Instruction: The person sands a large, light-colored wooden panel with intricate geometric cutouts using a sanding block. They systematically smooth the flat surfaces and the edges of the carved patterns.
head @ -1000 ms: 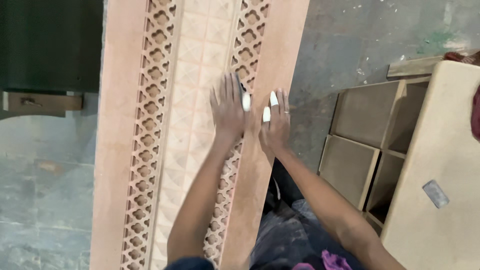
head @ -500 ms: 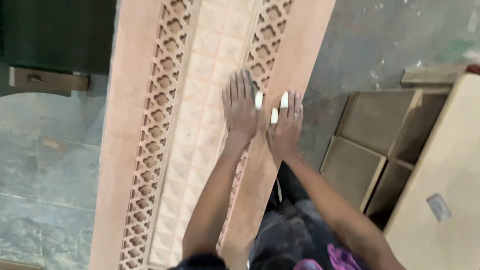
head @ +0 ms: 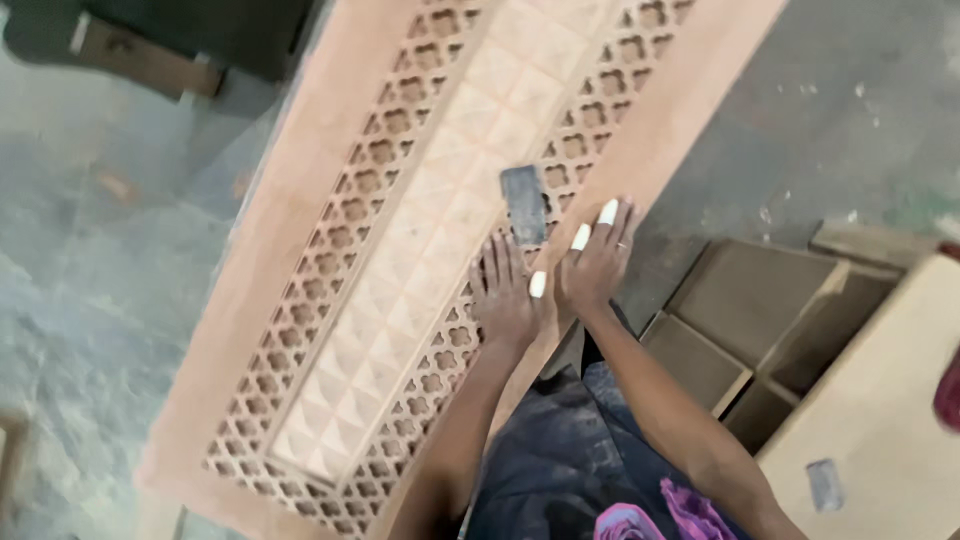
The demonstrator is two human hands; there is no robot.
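The long carved wood panel [head: 400, 300], rigid and probably heavy with breakable lattice strips, lies over the floor; both hands [head: 550, 285] press flat, fingers spread, beside a sanding pad [head: 524, 205]; grip the solid borders

The setting is a woodworking or carving workshop. A long carved wooden panel [head: 420, 250] fills the middle of the view — unfinished, pale reddish wood with two lattice bands of pierced quatrefoil openings flanking a central strip of raised pyramid blocks. A small grey abrasive block [head: 524, 205] lies on the panel surface. The floor [head: 110, 260] is bare grey concrete, stained and dusty. To the right stands an unpainted wooden box unit [head: 740, 340] with open compartments, beside a plain light board [head: 880, 400] — raw stock rather than finished furniture. A dark cabinet [head: 200, 30] sits at the upper left.
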